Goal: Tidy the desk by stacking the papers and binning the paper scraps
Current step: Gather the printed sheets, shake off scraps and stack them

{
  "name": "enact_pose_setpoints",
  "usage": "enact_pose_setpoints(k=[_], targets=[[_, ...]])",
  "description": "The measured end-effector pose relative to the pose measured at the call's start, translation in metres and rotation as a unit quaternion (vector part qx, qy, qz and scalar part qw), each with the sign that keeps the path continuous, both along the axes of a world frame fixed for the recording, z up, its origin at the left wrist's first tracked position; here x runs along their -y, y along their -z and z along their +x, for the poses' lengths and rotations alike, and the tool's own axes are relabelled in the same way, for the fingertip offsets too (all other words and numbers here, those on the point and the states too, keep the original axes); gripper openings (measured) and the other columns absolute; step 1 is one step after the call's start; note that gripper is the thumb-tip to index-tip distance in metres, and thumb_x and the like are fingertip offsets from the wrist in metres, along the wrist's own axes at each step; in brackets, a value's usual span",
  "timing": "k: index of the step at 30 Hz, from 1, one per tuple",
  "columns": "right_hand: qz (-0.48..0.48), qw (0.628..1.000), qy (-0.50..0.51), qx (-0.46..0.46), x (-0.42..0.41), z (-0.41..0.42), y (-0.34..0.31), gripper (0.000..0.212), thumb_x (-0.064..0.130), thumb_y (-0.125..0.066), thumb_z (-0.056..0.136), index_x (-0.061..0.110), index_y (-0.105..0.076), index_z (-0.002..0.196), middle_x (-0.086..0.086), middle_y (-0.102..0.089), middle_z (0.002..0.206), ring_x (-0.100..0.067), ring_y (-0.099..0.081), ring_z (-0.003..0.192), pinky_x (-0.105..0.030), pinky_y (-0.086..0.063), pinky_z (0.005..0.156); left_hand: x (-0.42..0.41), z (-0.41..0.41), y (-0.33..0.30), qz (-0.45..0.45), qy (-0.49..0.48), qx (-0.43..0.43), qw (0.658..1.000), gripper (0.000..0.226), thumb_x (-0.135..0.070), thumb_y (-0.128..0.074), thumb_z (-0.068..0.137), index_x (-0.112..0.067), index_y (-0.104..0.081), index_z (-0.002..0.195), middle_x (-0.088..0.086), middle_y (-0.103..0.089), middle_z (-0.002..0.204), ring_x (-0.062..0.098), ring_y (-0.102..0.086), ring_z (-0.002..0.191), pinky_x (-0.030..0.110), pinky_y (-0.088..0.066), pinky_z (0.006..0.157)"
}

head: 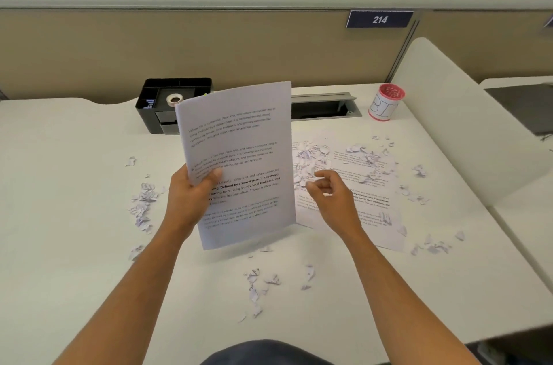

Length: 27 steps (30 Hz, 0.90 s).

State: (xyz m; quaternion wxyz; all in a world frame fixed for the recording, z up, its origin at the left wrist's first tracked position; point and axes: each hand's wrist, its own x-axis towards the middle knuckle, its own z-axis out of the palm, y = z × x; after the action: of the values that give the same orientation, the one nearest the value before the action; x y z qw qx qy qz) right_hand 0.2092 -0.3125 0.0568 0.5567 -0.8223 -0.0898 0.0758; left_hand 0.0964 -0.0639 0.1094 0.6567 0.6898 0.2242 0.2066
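My left hand point(191, 197) grips the left edge of a printed sheet point(242, 161) and holds it upright above the white desk point(74, 215). To the right of that sheet my right hand point(332, 197) hovers with loosely curled fingers, holding nothing. Under it, another printed sheet point(359, 194) lies flat on the desk, strewn with torn scraps point(311, 161). More scraps lie at the left point(143, 203), at the front centre point(263, 284) and at the right point(431, 245). A small red-rimmed bin point(384, 106) marked with handwriting stands at the back right.
A black desk organiser point(167, 104) holding a tape roll stands at the back, partly behind the raised sheet. A grey cable slot point(323, 104) runs along the back edge. A white divider panel point(463, 125) borders the desk on the right.
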Motion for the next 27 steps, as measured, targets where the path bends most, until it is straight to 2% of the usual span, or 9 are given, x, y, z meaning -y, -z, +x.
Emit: enact_pose_setpoints(k=[4, 7, 9, 12, 16, 18, 22, 24, 27], targets=[[-0.240, 0.969, 0.009, 0.063, 0.046, 0.004, 0.039, 0.055, 0.043, -0.069, 0.086, 0.018, -0.052, 0.132, -0.002, -0.058, 0.132, -0.022, -0.051, 0.125, -0.037, -0.042, 0.102, 0.008, -0.002, 0.010, -0.021, -0.023, -0.018, 0.999, 0.024, -0.012, -0.068, 0.090, -0.021, -0.067, 0.112, -0.003, -0.074, 0.105, 0.019, -0.072, 0.092, 0.043, -0.059, 0.078], [-0.389, 0.918, -0.045, 0.062, 0.063, 0.002, 0.060, 0.089, 0.064, -0.063, 0.080, 0.016, -0.033, 0.148, -0.007, -0.036, 0.153, -0.025, -0.028, 0.143, -0.043, -0.025, 0.116, 0.012, -0.004, 0.015, -0.032, -0.035, -0.029, 0.998, 0.028, -0.012, -0.068, 0.089, -0.016, -0.066, 0.116, -0.001, -0.074, 0.106, 0.020, -0.072, 0.093, 0.046, -0.059, 0.080], [-0.439, 0.895, -0.073, 0.035, 0.068, 0.001, 0.068, 0.103, 0.077, -0.052, 0.077, 0.018, -0.018, 0.153, -0.007, -0.017, 0.162, -0.023, -0.011, 0.150, -0.048, -0.011, 0.120, 0.014, -0.005, 0.018, -0.037, -0.041, -0.034, 0.998, 0.028, -0.012, -0.068, 0.089, -0.016, -0.066, 0.116, -0.001, -0.074, 0.106, 0.021, -0.072, 0.093, 0.047, -0.059, 0.080], [-0.457, 0.885, -0.085, 0.017, 0.072, 0.002, 0.071, 0.112, 0.086, -0.042, 0.072, 0.020, -0.007, 0.155, -0.006, -0.004, 0.164, -0.023, 0.001, 0.151, -0.051, 0.000, 0.120, 0.018, -0.004, 0.019, -0.033, -0.051, -0.040, 0.997, 0.027, -0.012, -0.069, 0.089, -0.019, -0.067, 0.114, -0.002, -0.074, 0.106, 0.020, -0.073, 0.092, 0.045, -0.059, 0.078], [-0.458, 0.884, -0.092, 0.025, 0.072, 0.001, 0.069, 0.110, 0.088, -0.038, 0.073, 0.023, -0.006, 0.155, -0.005, -0.003, 0.164, -0.021, 0.001, 0.151, -0.051, -0.001, 0.121, 0.023, -0.001, 0.020, -0.035, -0.067, -0.044, 0.996, 0.026, -0.012, -0.068, 0.089, -0.020, -0.067, 0.113, -0.002, -0.074, 0.105, 0.020, -0.073, 0.091, 0.044, -0.059, 0.078], [-0.460, 0.883, -0.087, 0.037, 0.072, -0.002, 0.070, 0.107, 0.088, -0.031, 0.074, 0.022, -0.008, 0.155, -0.004, -0.007, 0.164, -0.020, -0.003, 0.151, -0.050, -0.003, 0.121, 0.025, 0.000, 0.020, -0.037, -0.072, -0.045, 0.996, 0.026, -0.011, -0.068, 0.089, -0.019, -0.067, 0.113, -0.002, -0.074, 0.105, 0.021, -0.072, 0.092, 0.044, -0.059, 0.078], [-0.469, 0.877, -0.072, 0.068, 0.072, -0.007, 0.076, 0.114, 0.091, -0.003, 0.064, 0.023, -0.016, 0.154, -0.004, -0.015, 0.163, -0.021, -0.009, 0.151, -0.050, -0.008, 0.120, 0.029, 0.003, 0.020, -0.036, -0.075, -0.043, 0.996, 0.025, -0.012, -0.068, 0.089, -0.019, -0.068, 0.113, -0.002, -0.074, 0.104, 0.020, -0.072, 0.091, 0.043, -0.059, 0.078], [-0.468, 0.878, -0.071, 0.069, 0.072, -0.008, 0.078, 0.110, 0.088, -0.004, 0.067, 0.023, -0.020, 0.153, -0.004, -0.019, 0.162, -0.021, -0.013, 0.150, -0.050, -0.010, 0.119, 0.030, 0.003, 0.020, -0.035, -0.074, -0.042, 0.996, 0.025, -0.012, -0.068, 0.089, -0.019, -0.067, 0.113, -0.002, -0.074, 0.104, 0.020, -0.072, 0.091, 0.043, -0.059, 0.077], [-0.457, 0.884, -0.055, 0.088, 0.075, -0.007, 0.080, 0.102, 0.086, -0.013, 0.076, 0.017, -0.037, 0.147, -0.008, -0.039, 0.153, -0.026, -0.033, 0.144, -0.053, -0.024, 0.114, 0.029, 0.004, 0.021, -0.035, -0.072, -0.042, 0.996, 0.027, -0.012, -0.068, 0.089, -0.018, -0.067, 0.116, -0.001, -0.074, 0.106, 0.021, -0.072, 0.092, 0.044, -0.059, 0.078]])
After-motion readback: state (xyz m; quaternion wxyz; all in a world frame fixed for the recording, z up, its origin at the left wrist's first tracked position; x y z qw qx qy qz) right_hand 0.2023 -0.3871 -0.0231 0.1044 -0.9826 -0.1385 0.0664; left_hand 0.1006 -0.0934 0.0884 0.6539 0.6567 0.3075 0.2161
